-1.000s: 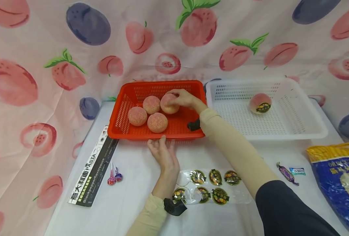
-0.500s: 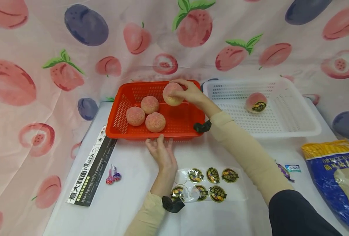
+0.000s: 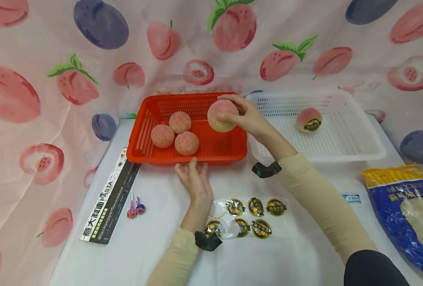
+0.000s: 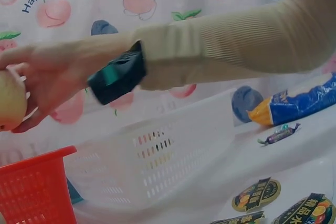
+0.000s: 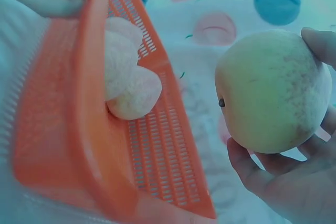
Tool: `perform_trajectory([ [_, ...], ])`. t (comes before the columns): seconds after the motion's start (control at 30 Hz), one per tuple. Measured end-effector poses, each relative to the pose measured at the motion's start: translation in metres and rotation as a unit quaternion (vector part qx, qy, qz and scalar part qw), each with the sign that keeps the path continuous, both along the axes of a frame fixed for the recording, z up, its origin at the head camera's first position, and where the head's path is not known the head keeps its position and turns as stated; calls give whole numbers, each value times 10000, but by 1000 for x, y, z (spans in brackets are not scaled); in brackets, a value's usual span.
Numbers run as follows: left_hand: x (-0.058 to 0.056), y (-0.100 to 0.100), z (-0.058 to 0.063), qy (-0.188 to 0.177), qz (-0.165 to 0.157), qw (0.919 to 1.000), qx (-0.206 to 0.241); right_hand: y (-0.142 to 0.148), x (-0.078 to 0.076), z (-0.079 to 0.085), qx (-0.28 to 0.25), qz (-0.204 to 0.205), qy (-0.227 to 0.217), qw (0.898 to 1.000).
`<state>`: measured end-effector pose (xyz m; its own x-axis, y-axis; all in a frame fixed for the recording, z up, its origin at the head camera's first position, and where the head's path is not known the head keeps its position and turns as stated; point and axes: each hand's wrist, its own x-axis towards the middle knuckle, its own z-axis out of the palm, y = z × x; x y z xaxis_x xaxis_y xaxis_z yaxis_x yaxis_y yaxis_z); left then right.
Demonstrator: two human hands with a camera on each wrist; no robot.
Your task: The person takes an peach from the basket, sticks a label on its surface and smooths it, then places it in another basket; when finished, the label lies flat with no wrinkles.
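Peach: round, fuzzy, pink on one side, pale yellow on the other, small dark stem spot showing in the right wrist view, pointing left. Held in the right hand, thumb on the near side. Sits in the air above the right half of the red basket, clear of its floor.

Basket: rectangular plastic, slotted walls, upright on the table, long side near. Left hand at the middle of the near rim, fingers hooked on it. Three peaches clustered in its left half, pink, speckled.
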<state>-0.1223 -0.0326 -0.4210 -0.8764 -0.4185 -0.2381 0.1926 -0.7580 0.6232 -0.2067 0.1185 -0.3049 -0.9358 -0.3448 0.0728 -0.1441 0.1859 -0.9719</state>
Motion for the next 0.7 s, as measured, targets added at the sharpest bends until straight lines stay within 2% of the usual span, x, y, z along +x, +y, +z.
perform_trajectory([
  [0.13, -2, -3, -1, 22, 56, 10000, -1, 5, 16, -1, -44, 91, 153, 9998],
  [0.37, -2, -6, -2, 30, 56, 10000, -45, 12, 43, -8, -21, 7, 290, 9996],
  [0.53, -2, -5, -3, 61, 146, 9999, 0, 18, 60, -21, -56, -40, 329, 9994],
  [0.7, -3, -3, -3, 87, 122, 9999, 25, 29, 73, -39, -321, -7, 298, 9990],
])
